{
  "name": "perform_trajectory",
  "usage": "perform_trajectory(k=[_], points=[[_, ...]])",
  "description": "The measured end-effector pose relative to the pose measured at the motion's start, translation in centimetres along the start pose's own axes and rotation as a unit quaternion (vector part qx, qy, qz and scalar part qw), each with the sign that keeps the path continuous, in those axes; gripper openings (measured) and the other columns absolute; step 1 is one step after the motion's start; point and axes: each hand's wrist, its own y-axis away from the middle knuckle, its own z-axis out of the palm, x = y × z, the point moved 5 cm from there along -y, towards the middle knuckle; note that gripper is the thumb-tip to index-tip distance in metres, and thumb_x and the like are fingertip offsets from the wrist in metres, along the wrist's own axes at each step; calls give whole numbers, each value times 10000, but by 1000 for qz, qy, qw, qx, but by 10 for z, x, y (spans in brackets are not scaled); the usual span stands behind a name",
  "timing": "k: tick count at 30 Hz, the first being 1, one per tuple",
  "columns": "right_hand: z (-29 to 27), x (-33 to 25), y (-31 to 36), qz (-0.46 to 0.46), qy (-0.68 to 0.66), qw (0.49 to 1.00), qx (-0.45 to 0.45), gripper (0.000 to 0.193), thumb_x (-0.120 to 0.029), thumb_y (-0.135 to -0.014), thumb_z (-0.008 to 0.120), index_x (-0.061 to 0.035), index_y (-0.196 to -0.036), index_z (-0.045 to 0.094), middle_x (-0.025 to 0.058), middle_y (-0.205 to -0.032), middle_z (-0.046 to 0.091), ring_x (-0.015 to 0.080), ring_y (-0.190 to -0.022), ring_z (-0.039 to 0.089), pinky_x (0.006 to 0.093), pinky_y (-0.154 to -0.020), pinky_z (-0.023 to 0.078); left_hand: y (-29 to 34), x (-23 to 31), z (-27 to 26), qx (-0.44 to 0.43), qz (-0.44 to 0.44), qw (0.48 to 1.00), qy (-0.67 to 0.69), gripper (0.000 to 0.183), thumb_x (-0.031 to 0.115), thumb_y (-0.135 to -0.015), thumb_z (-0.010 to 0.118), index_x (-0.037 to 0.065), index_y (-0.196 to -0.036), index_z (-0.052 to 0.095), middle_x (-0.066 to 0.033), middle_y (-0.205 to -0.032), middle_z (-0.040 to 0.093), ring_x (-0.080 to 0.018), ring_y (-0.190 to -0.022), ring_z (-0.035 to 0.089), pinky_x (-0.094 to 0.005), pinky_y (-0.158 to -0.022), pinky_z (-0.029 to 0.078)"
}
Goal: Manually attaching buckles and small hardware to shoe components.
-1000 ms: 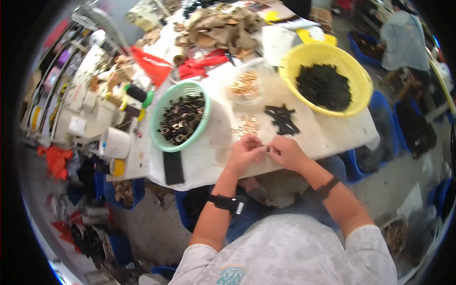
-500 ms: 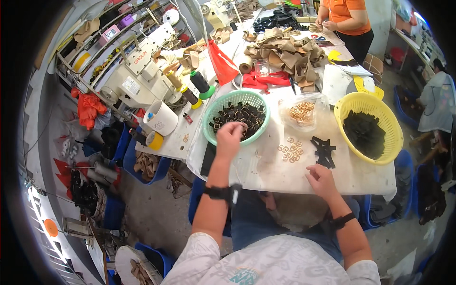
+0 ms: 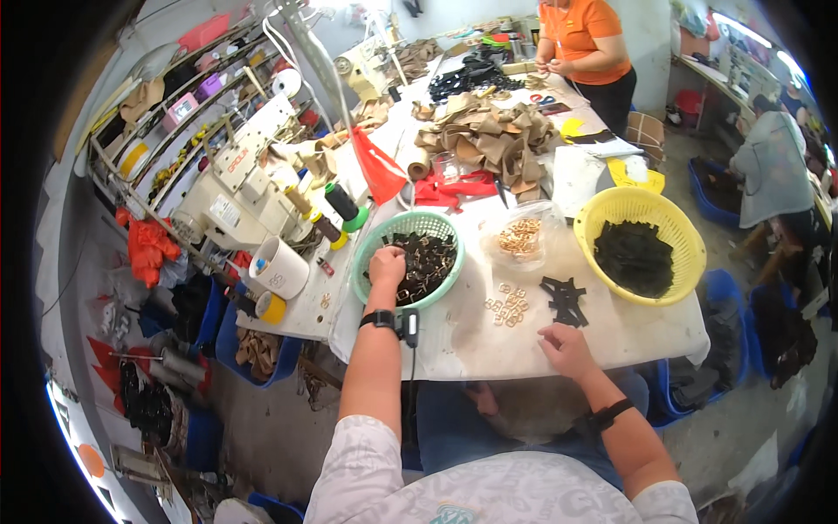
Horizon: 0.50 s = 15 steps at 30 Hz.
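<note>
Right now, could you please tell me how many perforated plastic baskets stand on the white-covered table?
2: the mint-green basket on the left, with the left hand over it, and the yellow basket on the right. I see no others.

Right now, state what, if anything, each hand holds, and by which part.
Left hand, at the green basket: cannot be told. Right hand: nothing visibly held.

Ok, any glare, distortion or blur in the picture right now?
Head view: glare from the tube light at upper right; corners fall to black; near edge of the table bows; left hand and right hand slightly soft, outlines readable.
</note>
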Motion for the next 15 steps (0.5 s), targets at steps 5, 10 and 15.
perform_trajectory(k=[5,10,15], points=[[5,-3,-5,2,-8,1000,-2,127,-65,-802,674,1,-909,667,102,-698,601,199,-599,587,307,-560,465,6,-11,-16,-95,41,995,15,196,167,-720,652,98,-860,770,-175,-873,713,-310,-825,694,-366,-818,535],[3,-3,-1,-16,-2,999,29,94,-62,-823,672,8,-883,655,128,-710,606,236,-591,583,327,-554,458,36,16,-46,151,129,980,25,153,181,-804,669,44,-853,716,-147,-821,678,-323,-723,648,-405,-707,518],[-2,0,7,7,24,995,101,71,-53,-842,668,6,-819,635,154,-722,598,306,-620,581,349,-558,455,124,109,-29,16,258,947,189,147,138,-878,629,12,-804,647,-138,-734,626,-344,-652,600,-421,-609,466]])
